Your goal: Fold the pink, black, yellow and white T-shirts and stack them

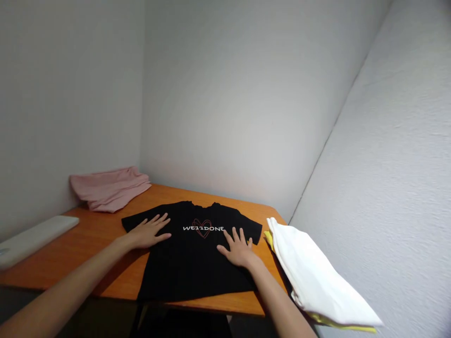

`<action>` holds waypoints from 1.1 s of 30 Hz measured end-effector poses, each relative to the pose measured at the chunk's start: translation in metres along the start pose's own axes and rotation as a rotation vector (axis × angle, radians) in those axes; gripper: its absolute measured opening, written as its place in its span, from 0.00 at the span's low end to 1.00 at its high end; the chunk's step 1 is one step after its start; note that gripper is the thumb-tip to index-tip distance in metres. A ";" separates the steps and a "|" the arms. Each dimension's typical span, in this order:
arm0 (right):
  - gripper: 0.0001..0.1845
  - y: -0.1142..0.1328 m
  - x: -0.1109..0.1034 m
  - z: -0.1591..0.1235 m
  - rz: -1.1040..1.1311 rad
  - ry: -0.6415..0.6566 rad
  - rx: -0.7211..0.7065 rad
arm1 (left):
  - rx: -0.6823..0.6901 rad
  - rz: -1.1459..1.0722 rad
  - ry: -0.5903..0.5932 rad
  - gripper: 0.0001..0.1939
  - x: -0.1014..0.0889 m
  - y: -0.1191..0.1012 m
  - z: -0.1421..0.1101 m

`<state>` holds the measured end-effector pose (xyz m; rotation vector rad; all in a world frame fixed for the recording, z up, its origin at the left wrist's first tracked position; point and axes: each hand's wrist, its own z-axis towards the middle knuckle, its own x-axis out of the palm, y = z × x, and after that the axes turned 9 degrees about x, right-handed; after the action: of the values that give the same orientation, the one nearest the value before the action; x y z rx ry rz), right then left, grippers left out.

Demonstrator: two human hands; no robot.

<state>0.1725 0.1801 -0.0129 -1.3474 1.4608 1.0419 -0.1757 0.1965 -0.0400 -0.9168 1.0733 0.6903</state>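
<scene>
A black T-shirt (192, 263) with white lettering and a red heart outline lies spread flat, front up, on an orange wooden table (88, 234). My left hand (150, 231) rests flat on the shirt's left shoulder area, fingers spread and open. On the shirt's right side, just below the lettering, my right hand (238, 249) presses flat with its fingers spread. Neither hand holds anything.
A folded pink garment (109, 188) lies at the table's far left corner. A white flat object (33, 239) sits along the left edge. A stack of white and yellow cloth (313, 277) hangs over the right edge. Grey walls close in on three sides.
</scene>
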 end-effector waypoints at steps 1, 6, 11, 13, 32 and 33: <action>0.47 -0.001 -0.001 -0.002 -0.007 0.012 -0.007 | -0.005 -0.010 0.049 0.37 0.002 0.011 0.002; 0.48 -0.004 -0.020 -0.004 -0.027 0.035 -0.068 | 0.036 0.006 0.272 0.36 -0.002 0.053 0.025; 0.33 -0.017 -0.045 0.034 0.107 -0.217 0.054 | 0.228 0.174 -0.008 0.24 -0.019 -0.028 0.025; 0.28 -0.025 -0.050 0.054 0.155 -0.305 0.186 | 0.402 0.047 -0.055 0.22 -0.017 -0.099 0.008; 0.09 -0.052 -0.082 0.074 0.305 -0.352 0.196 | 0.181 -0.761 -0.323 0.12 0.001 -0.243 -0.051; 0.09 -0.044 -0.092 0.075 0.331 -0.367 0.177 | 0.118 -0.840 -0.356 0.11 -0.008 -0.239 -0.054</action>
<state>0.2242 0.2743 0.0543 -0.7548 1.4791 1.2594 -0.0016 0.0370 0.0249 -0.9888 0.3387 0.0738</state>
